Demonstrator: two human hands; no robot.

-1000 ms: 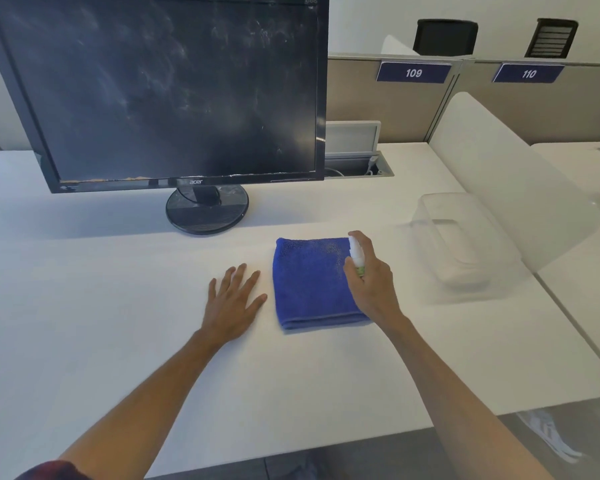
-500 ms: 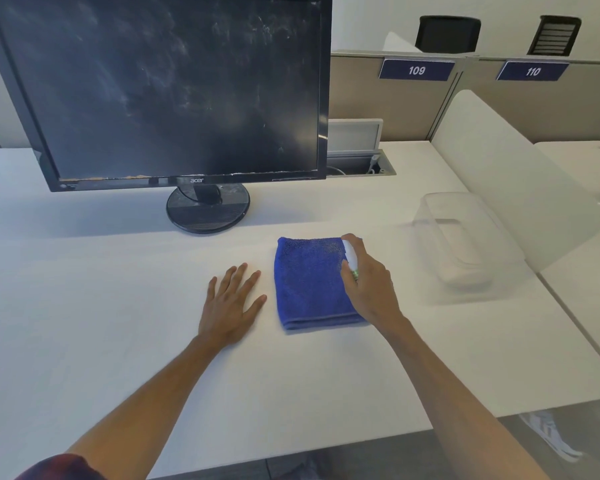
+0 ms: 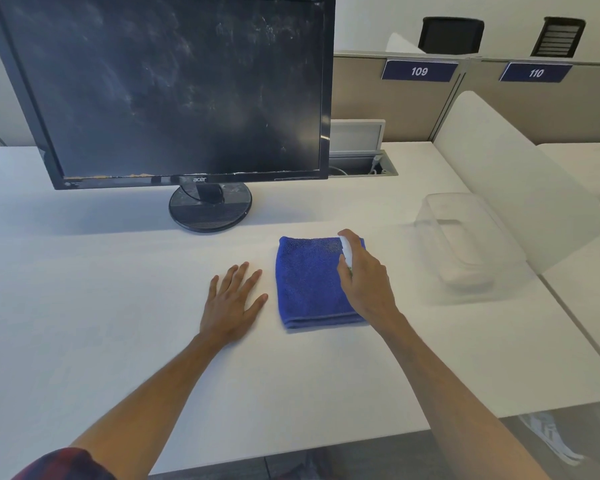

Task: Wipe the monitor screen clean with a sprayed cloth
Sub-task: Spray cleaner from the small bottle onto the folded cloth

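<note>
Resting flat on the white desk (image 3: 84, 323), the left hand (image 3: 231, 306) lies palm down with its fingers spread wide and pointing away from the person, gripping nothing; only the desk is under it. Just to its right, close to the thumb but not touching it, lies the folded blue cloth (image 3: 309, 282), a squarish pad slightly longer front to back, its folded edge toward the person and its far edge toward the monitor. The right hand (image 3: 368, 285) is over the right side of the cloth, curled tightly around a small white spray bottle (image 3: 346, 252). The bottle stands roughly upright, leaning a little, long axis running up from the fist, with one fingertip set on its top; the nozzle seems to face left across the cloth, though it is too small to be sure. Whether the hand's underside touches the cloth cannot be told. To the right of the cloth, well apart, sits a clear plastic container (image 3: 465, 244) beside a translucent divider (image 3: 506, 174). Farther back, the black monitor (image 3: 174, 88) stands upright on its round base (image 3: 210, 209), left of and beyond the cloth, its dark screen facing the person and covered in pale smears and dusty streaks. Behind it are partition panels with signs reading 109 (image 3: 419, 71) and 110 (image 3: 536, 73)
</note>
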